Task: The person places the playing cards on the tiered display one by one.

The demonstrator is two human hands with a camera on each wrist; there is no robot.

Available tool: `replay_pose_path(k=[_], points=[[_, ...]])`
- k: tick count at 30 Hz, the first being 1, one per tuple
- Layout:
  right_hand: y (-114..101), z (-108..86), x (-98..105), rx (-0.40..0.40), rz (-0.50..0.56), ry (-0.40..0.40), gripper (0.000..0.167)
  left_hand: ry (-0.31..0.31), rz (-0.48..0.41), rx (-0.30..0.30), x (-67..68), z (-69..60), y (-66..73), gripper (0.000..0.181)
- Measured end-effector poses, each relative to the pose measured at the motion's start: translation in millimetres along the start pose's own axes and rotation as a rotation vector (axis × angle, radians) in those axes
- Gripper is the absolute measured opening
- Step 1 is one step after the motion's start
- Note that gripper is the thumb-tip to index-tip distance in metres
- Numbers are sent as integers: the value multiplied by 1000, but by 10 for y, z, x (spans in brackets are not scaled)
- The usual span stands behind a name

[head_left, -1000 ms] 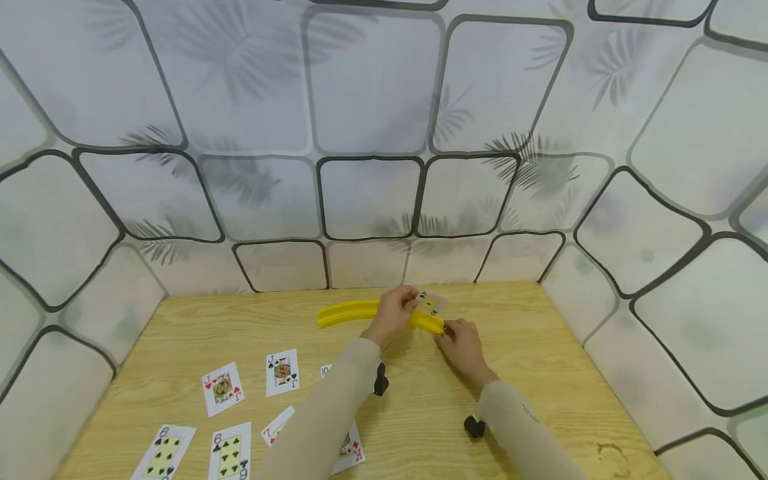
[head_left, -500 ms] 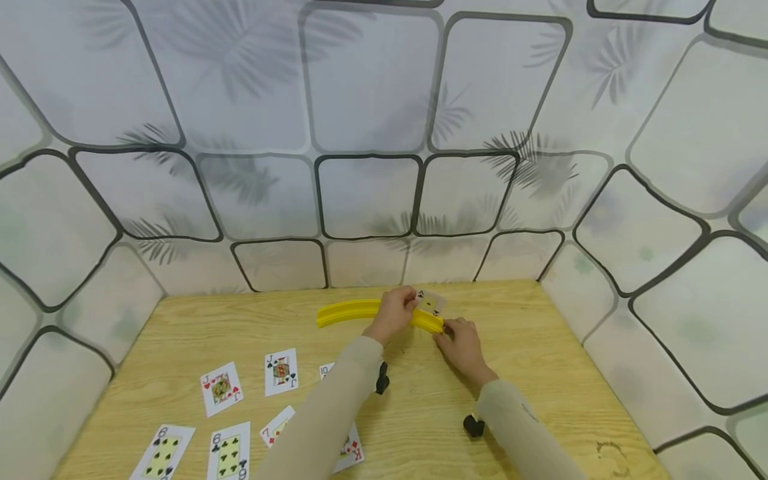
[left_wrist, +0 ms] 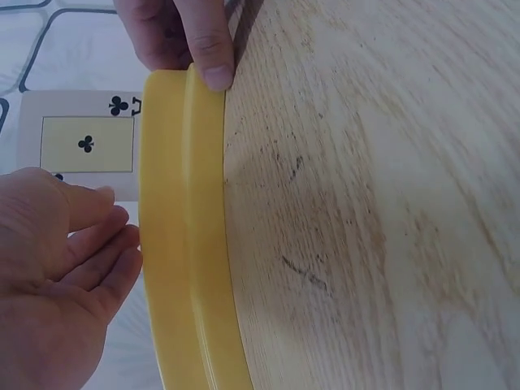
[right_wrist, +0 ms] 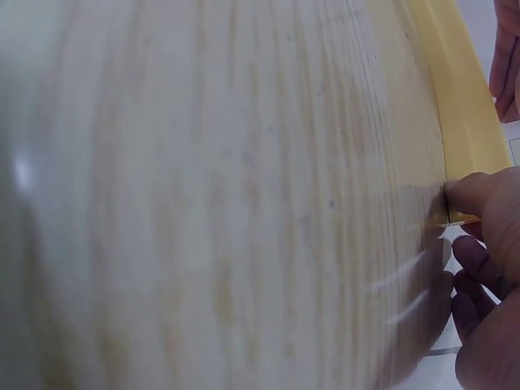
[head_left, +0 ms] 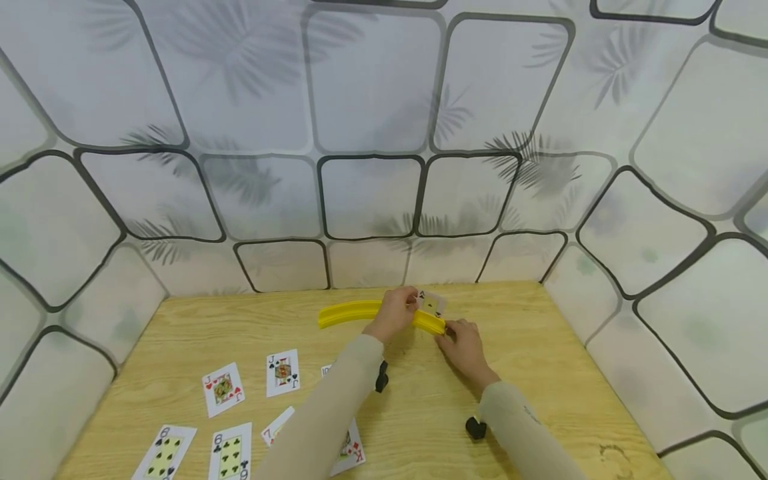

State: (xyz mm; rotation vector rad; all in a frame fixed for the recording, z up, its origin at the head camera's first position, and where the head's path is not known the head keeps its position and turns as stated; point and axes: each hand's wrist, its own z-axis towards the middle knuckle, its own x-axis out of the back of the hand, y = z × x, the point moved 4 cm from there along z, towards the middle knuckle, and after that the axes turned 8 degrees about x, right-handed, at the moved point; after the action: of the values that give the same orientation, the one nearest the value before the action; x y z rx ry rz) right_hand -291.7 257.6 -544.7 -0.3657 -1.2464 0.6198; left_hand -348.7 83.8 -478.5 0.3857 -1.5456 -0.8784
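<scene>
A curved yellow playing card holder point(head_left: 351, 313) lies near the back of the table. The ace of clubs point(left_wrist: 87, 145) stands upright at its right part, its lower edge at the holder. My left hand point(head_left: 393, 313) is behind the holder, thumb and fingertips at the side edge of that card, seeming to pinch it; the hand covers one corner. My right hand point(head_left: 463, 347) grips the holder's right end, the thumb on its front face as the left wrist view shows, the other fingers curled behind.
Face-up cards lie at the front left: a jack of hearts point(head_left: 223, 390), a jack of spades point(head_left: 283, 373), a six of spades point(head_left: 164, 453), a six of clubs point(head_left: 231, 452) and others partly under my left sleeve point(head_left: 336, 400). Patterned cloth walls point(head_left: 372, 200) enclose the table.
The ace of clubs has swung from a rightward slant to more nearly upright in the holder. Both hands and the holder have stayed almost in place.
</scene>
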Motion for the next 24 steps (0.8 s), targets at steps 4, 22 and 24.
replay_pose_path(k=[4, 22, 24], points=[[12, 1, -2, -1, -6, -5, 41, -16, -26, 24, 52, -15, -61, 30], [-31, 12, 1, 8, -33, -34, 45, 158, 20, -49, 760, -331, -419, 24], [-29, 17, 3, 13, -33, -34, 44, 180, 28, -42, 848, -417, -499, 23]])
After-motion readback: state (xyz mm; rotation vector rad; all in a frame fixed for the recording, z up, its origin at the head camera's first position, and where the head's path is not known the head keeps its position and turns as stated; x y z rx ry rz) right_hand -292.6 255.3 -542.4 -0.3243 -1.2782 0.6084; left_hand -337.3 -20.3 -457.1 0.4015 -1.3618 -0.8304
